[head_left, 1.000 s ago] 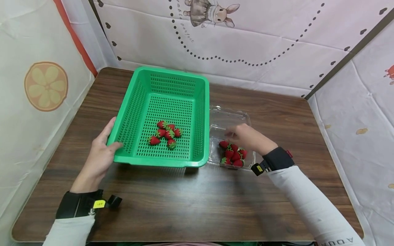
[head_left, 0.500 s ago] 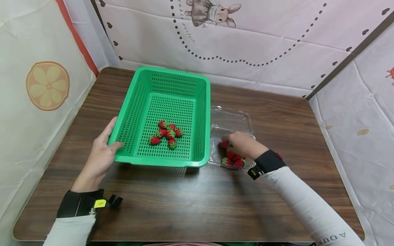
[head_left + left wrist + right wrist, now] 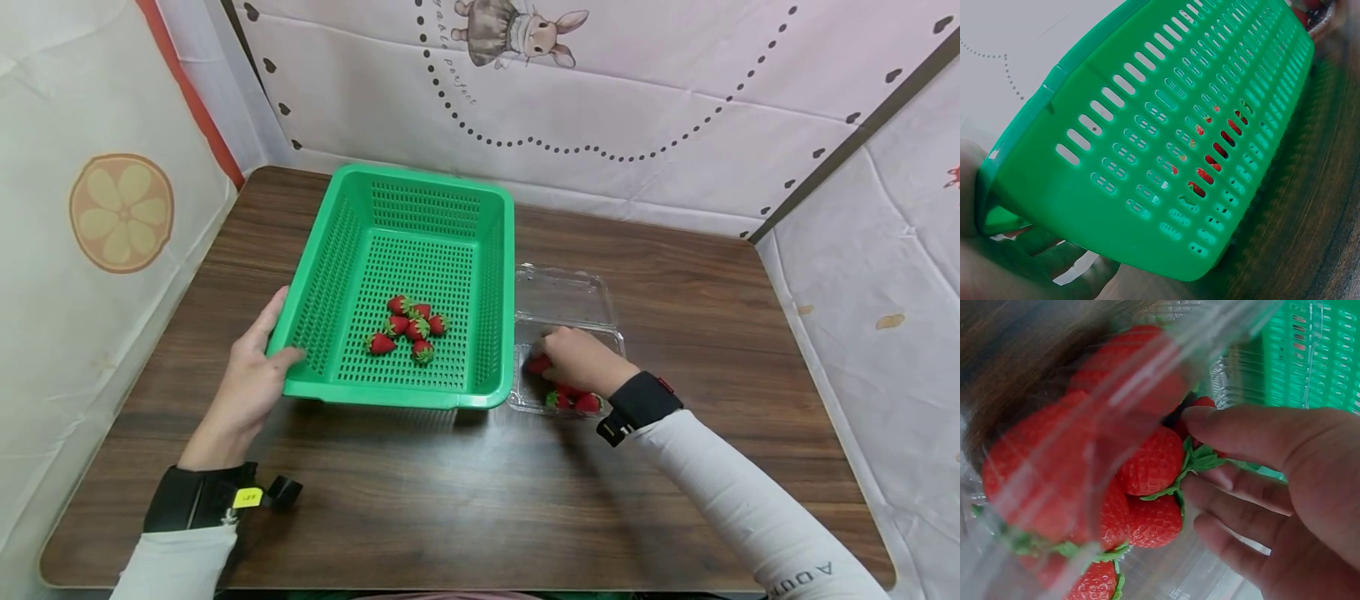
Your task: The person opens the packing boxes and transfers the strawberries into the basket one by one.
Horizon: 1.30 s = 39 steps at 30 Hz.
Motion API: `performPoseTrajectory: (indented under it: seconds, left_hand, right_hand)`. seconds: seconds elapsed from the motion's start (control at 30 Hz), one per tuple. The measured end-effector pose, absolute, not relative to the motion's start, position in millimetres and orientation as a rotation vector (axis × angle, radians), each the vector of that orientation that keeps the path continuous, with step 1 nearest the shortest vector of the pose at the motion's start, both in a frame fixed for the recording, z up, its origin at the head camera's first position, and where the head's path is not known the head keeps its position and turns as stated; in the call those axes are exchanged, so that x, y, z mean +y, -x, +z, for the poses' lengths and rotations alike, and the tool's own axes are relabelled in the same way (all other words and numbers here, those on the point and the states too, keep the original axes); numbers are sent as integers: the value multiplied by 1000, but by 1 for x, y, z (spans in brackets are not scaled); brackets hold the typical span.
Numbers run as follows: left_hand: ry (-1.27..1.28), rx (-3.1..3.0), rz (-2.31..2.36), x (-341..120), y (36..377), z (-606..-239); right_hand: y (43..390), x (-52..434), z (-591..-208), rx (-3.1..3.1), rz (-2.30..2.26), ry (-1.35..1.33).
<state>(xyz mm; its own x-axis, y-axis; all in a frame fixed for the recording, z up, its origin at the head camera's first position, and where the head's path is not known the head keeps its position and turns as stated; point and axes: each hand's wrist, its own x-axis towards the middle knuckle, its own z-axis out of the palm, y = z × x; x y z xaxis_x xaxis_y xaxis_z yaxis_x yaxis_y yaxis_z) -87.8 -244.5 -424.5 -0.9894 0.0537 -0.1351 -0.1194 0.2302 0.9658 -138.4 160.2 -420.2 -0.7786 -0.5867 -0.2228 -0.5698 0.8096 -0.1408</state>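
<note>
My left hand [image 3: 247, 375] grips the left rim of a green plastic basket [image 3: 495, 287], thumb over the edge. In the left wrist view its fingers [image 3: 1060, 259] curl under the rim. Several strawberries [image 3: 417, 329] with green leaves lie on the basket's perforated floor. Inside a clear plastic clamshell box [image 3: 564, 297], my right hand [image 3: 585, 360] pinches a strawberry [image 3: 538, 364] between thumb and fingertips. The right wrist view shows that strawberry [image 3: 1204, 401] mostly hidden behind the thumb. More strawberries [image 3: 1150, 461] sit beside the fingers, partly behind clear plastic.
The box stands against the basket's right side, its lid folded open toward the back. Both are on a dark wooden table [image 3: 450, 500]. Printed white sheets [image 3: 637, 92] hang along the back and sides.
My right hand has come down and left into the box and has taken hold of a strawberry, shifting it slightly left. My left hand keeps its grip on the basket.
</note>
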Motion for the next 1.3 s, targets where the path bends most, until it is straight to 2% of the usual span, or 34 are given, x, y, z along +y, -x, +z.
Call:
performPoseTrajectory:
  seconds: [0.23,0.47,0.83,1.3]
  left_hand:
    - [83,2350,1872,-244,88,-423]
    - [84,2341,1882,-244,88,-423]
    - [86,2340,1882,-244,87,-423]
    - [94,2332,1878,-244,87,-422]
  right_hand:
    - [141,161,-410,2679,-334,925]
    - [144,158,-382,2681,-479,886]
    - [164,141,-338,2788,-648,1071]
    - [203,78,-337,2711,-575,1134]
